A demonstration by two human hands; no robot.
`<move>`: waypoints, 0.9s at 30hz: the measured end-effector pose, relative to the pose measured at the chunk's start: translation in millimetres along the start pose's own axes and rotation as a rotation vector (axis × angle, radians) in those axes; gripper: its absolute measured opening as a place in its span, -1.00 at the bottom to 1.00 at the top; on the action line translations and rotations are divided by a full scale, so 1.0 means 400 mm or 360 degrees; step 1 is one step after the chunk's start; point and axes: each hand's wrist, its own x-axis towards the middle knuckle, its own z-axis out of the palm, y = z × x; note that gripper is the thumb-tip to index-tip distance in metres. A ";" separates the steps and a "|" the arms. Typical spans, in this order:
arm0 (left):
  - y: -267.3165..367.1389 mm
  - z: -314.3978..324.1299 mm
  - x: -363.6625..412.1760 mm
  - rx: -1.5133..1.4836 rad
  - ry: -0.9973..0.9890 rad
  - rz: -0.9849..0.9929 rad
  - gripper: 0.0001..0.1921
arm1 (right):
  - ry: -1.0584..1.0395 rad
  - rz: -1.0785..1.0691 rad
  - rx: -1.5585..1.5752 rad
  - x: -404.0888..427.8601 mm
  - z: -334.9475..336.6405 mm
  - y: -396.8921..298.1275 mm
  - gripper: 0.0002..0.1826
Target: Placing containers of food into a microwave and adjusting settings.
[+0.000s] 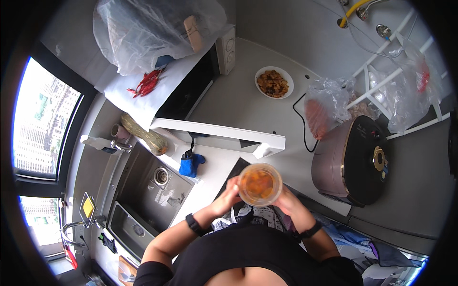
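Note:
Between my two hands I hold a round translucent plastic container (pixel 259 185) in front of my body. Chunky orange-red food shows inside it. My left hand (pixel 230 196) grips its left side and my right hand (pixel 286 201) supports the lower right side. Just beyond the container is the white door (pixel 222 131) of a microwave oven (pixel 226 50), swung wide. Its dark interior is only partly visible. Farther back on the counter, a white bowl (pixel 258 85) contains browned, cubed food (pixel 273 83).
A multicooker (pixel 327 161) stands to the right, near plastic bags (pixel 332 96) and a white rack (pixel 379 84). To the left are a steel sink (pixel 154 196), a long squash (pixel 145 134) and a blue cloth item (pixel 191 164). Dried red chilies (pixel 146 83) lie atop the microwave.

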 end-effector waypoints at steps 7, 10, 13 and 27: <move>0.029 0.157 0.227 0.0384 -0.0190 -0.0143 -0.23 | 0.0442 -0.0226 0.0371 -0.089 -0.148 0.016 -0.49; 0.015 0.166 0.310 0.0290 -0.0092 -0.0198 -0.20 | 0.0620 -0.0334 0.0439 -0.040 -0.182 0.035 -0.52; 0.007 0.166 0.341 0.0293 -0.0015 -0.0215 -0.19 | 0.0782 -0.0349 0.0609 0.015 -0.210 0.032 -0.54; 0.503 0.199 0.109 0.2874 0.1062 0.0845 -0.38 | 0.0646 -0.0304 0.0546 0.297 -0.264 -0.159 -0.40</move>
